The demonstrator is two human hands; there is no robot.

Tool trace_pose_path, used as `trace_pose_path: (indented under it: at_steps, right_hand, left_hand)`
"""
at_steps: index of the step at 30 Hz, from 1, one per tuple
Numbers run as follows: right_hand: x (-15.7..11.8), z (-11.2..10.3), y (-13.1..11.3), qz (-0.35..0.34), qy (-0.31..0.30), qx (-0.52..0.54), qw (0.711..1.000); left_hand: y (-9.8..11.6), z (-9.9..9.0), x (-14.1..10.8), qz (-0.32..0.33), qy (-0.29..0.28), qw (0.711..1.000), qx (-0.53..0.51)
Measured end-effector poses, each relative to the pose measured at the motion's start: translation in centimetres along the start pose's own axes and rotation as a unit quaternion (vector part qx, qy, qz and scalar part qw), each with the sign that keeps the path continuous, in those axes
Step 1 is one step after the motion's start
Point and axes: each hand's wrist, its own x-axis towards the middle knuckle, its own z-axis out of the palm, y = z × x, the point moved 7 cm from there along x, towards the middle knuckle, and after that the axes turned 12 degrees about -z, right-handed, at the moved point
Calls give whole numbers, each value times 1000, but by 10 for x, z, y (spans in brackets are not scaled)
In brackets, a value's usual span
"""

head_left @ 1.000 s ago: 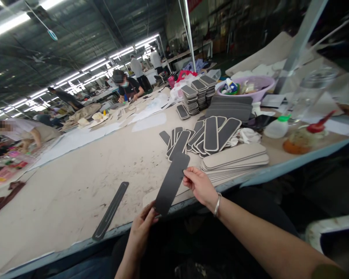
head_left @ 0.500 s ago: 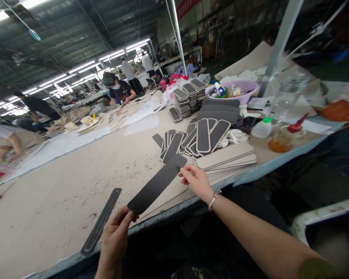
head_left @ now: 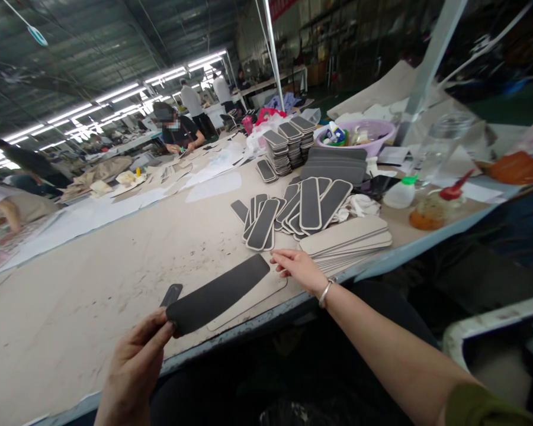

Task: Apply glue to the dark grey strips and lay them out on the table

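Where the left hand [head_left: 135,355] is seen, lower left: one end of the dark strip [head_left: 217,296] is pinched between thumb and fingers.
Dark strip: held over the table [head_left: 115,266], just below the frame's centre.
Right hand [head_left: 299,269]: fingers are curled just beside the strip's far end; whether anything is gripped cannot be told.
Pale piece [head_left: 257,296]: partly covered by the strip.
Pale-rimmed strips [head_left: 310,204]: heaped right of centre.

The strip [head_left: 217,294] extends rightward from the left hand [head_left: 137,349], above the table [head_left: 93,278]. Panels [head_left: 310,204] lie behind the right hand [head_left: 299,269]; right of them stand 2 bottles [head_left: 400,194], with the basin [head_left: 389,135] farther back.
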Motion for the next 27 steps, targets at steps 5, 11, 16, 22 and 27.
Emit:
trace_pose_path:
  at_steps: [5,11,16,22,27]
  right_hand:
    - [1,9,10,18,-26,-26,999]
    - [5,13,4,1,-42,-66,997]
    - [9,-11,-7,-48,-3,-225,973]
    - [11,-17,10,-74,-12,-426,902]
    - [10,-8,21,-68,-55,-524,847]
  left_hand:
    - [-4,-1,-2,-33,29,998,-34]
    - [-8,-8,9,-27,3,999,-38]
    - [-42,-14,33,-85,39,995,44]
    - [-108,-2,54,-183,-8,965,188]
    - [-117,5,60,-178,-14,926,332]
